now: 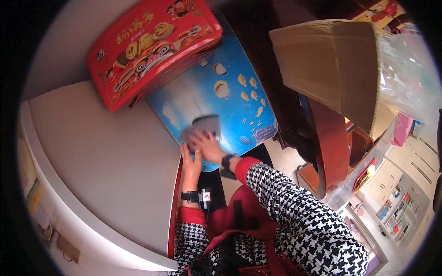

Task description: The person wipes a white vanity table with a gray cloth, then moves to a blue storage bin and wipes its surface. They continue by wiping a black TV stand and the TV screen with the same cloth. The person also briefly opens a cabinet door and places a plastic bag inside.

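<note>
A blue tabletop (234,100) printed with fish and shells lies in front of me. Near its close left corner is a small grey-brown piece (207,126), apparently cloth, partly hidden by my hands and blurred. My right hand (209,148) lies over it with the fingers spread, palm down. My left hand (191,164) touches its near edge beside the right hand, fingers pointing away from me. Whether either hand grips the piece does not show. Both wrists wear black straps. A red box (155,48) with printed food pictures stands across the far left part of the tabletop.
A grey panel or surface (103,155) with a pale rim borders the tabletop on the left. On the right are an open cardboard box (321,62) with clear plastic (404,76) and a dark red wooden furniture part (328,145). Shelves stand farther right.
</note>
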{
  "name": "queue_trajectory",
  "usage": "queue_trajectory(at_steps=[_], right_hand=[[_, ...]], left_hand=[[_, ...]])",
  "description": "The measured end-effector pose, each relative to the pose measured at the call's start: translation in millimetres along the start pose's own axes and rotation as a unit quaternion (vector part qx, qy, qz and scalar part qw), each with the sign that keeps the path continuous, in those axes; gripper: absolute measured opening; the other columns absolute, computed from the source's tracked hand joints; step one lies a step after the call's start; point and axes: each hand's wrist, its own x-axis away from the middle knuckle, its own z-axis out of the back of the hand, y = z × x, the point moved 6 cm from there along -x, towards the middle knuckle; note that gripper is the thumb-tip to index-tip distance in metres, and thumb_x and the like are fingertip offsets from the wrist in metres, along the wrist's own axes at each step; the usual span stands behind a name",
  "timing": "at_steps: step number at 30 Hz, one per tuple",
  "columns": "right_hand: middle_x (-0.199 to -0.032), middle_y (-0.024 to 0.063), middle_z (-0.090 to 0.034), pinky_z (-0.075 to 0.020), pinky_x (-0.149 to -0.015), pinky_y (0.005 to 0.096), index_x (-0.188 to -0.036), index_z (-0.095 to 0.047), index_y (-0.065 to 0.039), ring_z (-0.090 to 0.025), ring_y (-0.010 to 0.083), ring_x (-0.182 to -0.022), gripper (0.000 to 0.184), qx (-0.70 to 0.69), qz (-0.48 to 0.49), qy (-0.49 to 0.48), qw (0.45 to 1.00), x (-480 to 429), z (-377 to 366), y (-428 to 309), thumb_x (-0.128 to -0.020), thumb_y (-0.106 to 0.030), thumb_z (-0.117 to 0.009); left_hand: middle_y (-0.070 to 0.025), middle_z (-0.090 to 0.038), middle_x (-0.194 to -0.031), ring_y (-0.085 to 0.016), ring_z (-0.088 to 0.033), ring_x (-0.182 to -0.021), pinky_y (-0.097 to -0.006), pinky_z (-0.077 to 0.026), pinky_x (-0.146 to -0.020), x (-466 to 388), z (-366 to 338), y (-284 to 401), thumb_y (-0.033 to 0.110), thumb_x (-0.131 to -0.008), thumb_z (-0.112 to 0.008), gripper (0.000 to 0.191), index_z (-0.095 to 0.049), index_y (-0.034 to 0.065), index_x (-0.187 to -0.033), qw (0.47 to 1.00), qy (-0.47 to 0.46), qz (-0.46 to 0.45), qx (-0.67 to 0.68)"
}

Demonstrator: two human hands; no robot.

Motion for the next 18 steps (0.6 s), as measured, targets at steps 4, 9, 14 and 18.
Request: queue_trajectory(at_steps=[4,9,14,18], right_hand=[[-0.132,0.0028,-0.040,-0.0230,-0.100,0.0534,-0.112,-0.055,-0.021,-0.028,0.0253,-0.128,0.036,-0.025,0.089,-0.071,0.993,99.2,0.4,12.3,-0.077,-0.019,-0.051],[-0.129,0.0091,-0.039,-0.0292,-0.095,0.0530,-0.118,-0.049,-0.016,-0.027,0.0336,-0.126,0.044,0.047,-0.221,-0.051,0.973,162.7,51.9,134.3,-0.075,-0.008,-0.051],[-0.130,0.0152,-0.036,-0.0329,-0.094,0.0514,-0.119,-0.047,-0.010,-0.029,0.0411,-0.123,0.050,0.021,-0.306,0.043,0.951,108.1,99.9,197.7,-0.071,0.000,-0.054],[-0.123,0.0190,-0.044,-0.0357,-0.097,0.0418,-0.110,-0.053,-0.003,-0.039,0.0372,-0.116,0.040,0.001,-0.218,0.183,0.959,5.2,145.5,249.4,-0.071,0.004,-0.050]], left_hand=[[-0.0298,-0.028,-0.134,-0.040,-0.026,-0.127,-0.0403,-0.025,-0.104,15.4,-50.3,-47.7,0.021,-0.084,-0.052,0.058,-0.030,-0.0093,-0.128,0.989,-0.074,0.093,-0.083],[-0.0258,-0.035,-0.131,-0.040,-0.034,-0.121,-0.0403,-0.032,-0.100,58.3,-147.6,-20.3,0.022,-0.081,-0.055,0.049,-0.041,0.0007,-0.124,0.960,-0.252,-0.067,-0.106],[-0.0230,-0.045,-0.123,-0.039,-0.046,-0.110,-0.0401,-0.040,-0.092,16.5,-162.7,31.3,0.019,-0.081,-0.054,0.041,-0.046,-0.0011,-0.117,0.972,-0.217,-0.086,-0.015],[-0.0194,-0.050,-0.117,-0.037,-0.050,-0.105,-0.0390,-0.043,-0.088,-11.9,-126.0,48.4,0.018,-0.083,-0.053,0.035,-0.049,-0.0005,-0.112,0.981,-0.171,-0.093,0.001]])
